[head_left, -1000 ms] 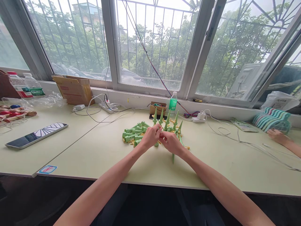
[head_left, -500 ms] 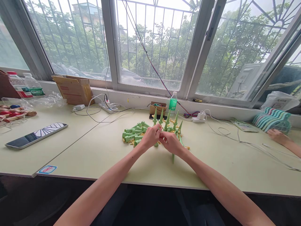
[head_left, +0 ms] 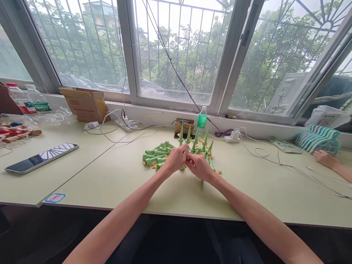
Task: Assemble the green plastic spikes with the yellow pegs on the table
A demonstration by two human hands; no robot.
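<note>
My left hand (head_left: 176, 158) and my right hand (head_left: 200, 165) meet over the table (head_left: 110, 176), fingers pinched together. My right hand is closed on a green spike (head_left: 202, 183) whose tip points down toward me. What my left fingers pinch at its top is too small to name. A pile of green spike parts (head_left: 154, 156) lies just left of my hands. Several green spikes (head_left: 195, 139) stand upright behind them. Small yellow pieces (head_left: 218, 171) lie scattered beside my right hand.
A green bottle (head_left: 202, 119) and a small box (head_left: 184, 126) stand by the window sill. Cables and a power strip (head_left: 125, 126) run along the back. A cardboard box (head_left: 85, 104) and a phone (head_left: 41, 157) are at left. Another person's hand (head_left: 327, 159) rests at far right by striped items (head_left: 316, 137).
Almost nothing differs; the view has shifted very slightly, and my hands stay joined on the same green spike.
</note>
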